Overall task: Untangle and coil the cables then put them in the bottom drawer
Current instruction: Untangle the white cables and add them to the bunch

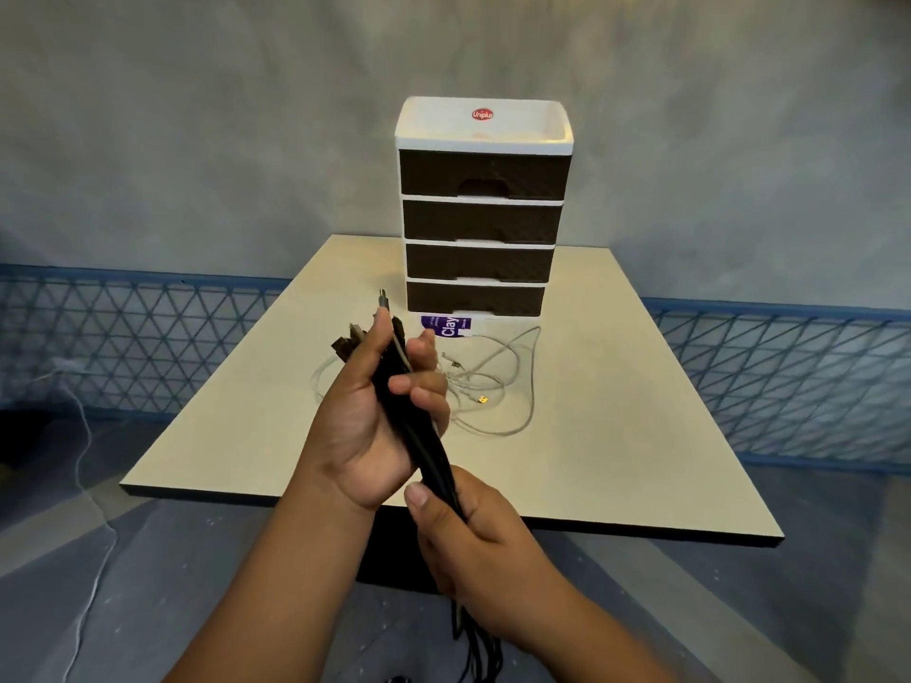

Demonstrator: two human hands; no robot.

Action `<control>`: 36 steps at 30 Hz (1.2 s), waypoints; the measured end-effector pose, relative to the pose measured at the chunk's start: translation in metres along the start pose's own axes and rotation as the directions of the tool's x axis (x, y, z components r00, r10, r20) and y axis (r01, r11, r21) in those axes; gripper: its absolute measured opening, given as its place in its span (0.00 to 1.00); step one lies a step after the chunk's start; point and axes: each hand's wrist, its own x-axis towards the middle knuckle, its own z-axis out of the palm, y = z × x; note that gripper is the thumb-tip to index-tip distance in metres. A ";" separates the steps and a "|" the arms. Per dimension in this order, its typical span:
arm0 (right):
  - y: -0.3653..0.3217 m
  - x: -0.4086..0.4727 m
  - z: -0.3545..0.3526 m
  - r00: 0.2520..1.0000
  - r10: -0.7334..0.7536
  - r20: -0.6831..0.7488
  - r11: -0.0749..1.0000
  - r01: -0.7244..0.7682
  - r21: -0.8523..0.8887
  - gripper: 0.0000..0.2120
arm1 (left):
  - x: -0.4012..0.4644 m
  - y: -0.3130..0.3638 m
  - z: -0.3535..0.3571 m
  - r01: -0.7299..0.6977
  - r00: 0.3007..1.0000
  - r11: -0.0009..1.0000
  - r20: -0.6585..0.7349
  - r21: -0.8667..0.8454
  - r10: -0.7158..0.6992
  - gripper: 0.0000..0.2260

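Note:
My left hand (374,421) grips a bundle of black cables (428,451) near their plug ends, which stick up past my thumb. Lower down, my right hand (473,529) grips the same bundle, and the loose ends hang below the table edge. A tangle of white cables (493,382) lies on the table just beyond my hands. Behind it stands a white drawer unit (480,209) with four dark drawers, all closed; the bottom drawer (475,298) sits at table level.
A purple and white "Clay" packet (446,327) lies in front of the bottom drawer. The beige table (641,411) has a dark edge. A blue mesh fence (123,327) runs behind it. A white cord (84,436) trails on the floor at left.

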 end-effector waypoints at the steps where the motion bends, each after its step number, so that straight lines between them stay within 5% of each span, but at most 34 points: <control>1: 0.001 0.005 -0.001 1.000 0.009 0.001 1.000 -0.009 0.008 0.13 | 0.002 0.001 -0.005 0.017 1.000 1.000 -0.008 0.015 -0.017 0.14; 4: 0.007 0.020 -0.004 0.999 0.031 0.021 0.999 -0.031 -0.032 0.13 | 0.009 0.008 -0.020 0.032 0.999 0.998 -0.004 0.052 -0.032 0.10; 11: 0.017 0.063 -0.015 0.979 0.117 0.167 0.982 -0.088 -0.169 0.07 | 0.031 0.046 -0.051 0.019 0.999 0.996 -0.035 0.090 -0.016 0.19; 14: 0.020 0.081 -0.038 0.937 0.229 0.265 0.965 -0.183 -0.187 0.12 | 0.041 0.068 -0.060 0.024 0.997 0.997 -0.071 0.074 -0.019 0.21; 17: 0.036 0.107 -0.058 0.942 0.335 0.023 0.922 -0.323 -0.216 0.10 | 0.053 0.096 -0.065 0.007 0.993 0.993 -0.114 0.117 0.006 0.22; 21: 0.076 0.143 -0.074 0.821 0.350 -0.451 0.727 -0.542 -0.422 0.10 | 0.072 0.126 -0.076 0.084 0.996 0.995 -0.026 0.050 -0.083 0.22; 25: 0.093 0.166 -0.075 0.786 0.313 -0.533 0.595 -0.600 -0.535 0.15 | 0.092 0.139 -0.085 0.105 0.989 0.992 -0.114 0.075 -0.096 0.23; 28: 0.093 0.177 -0.079 0.780 0.333 -0.530 0.468 -0.625 -0.625 0.09 | 0.106 0.144 -0.086 0.113 0.974 0.987 -0.208 0.118 -0.087 0.23; 30: 0.088 0.182 -0.083 0.787 0.329 -0.522 0.478 -0.615 -0.627 0.06 | 0.114 0.147 -0.090 0.131 0.962 0.983 -0.256 0.130 -0.094 0.22; 32: 0.073 0.188 -0.086 0.773 0.305 -0.557 0.656 -0.594 -0.465 0.06 | 0.122 0.149 -0.094 0.149 0.953 0.982 -0.281 0.120 -0.111 0.22; 34: 0.053 0.197 -0.090 0.700 0.495 -0.514 0.850 -0.512 0.121 0.08 | 0.128 0.149 -0.098 0.165 0.945 0.981 -0.303 0.104 -0.127 0.21; 36: 0.028 0.206 -0.093 0.713 0.651 -0.261 0.656 -0.354 0.667 0.07 | 0.134 0.149 -0.101 0.191 0.937 0.978 -0.314 0.089 -0.154 0.20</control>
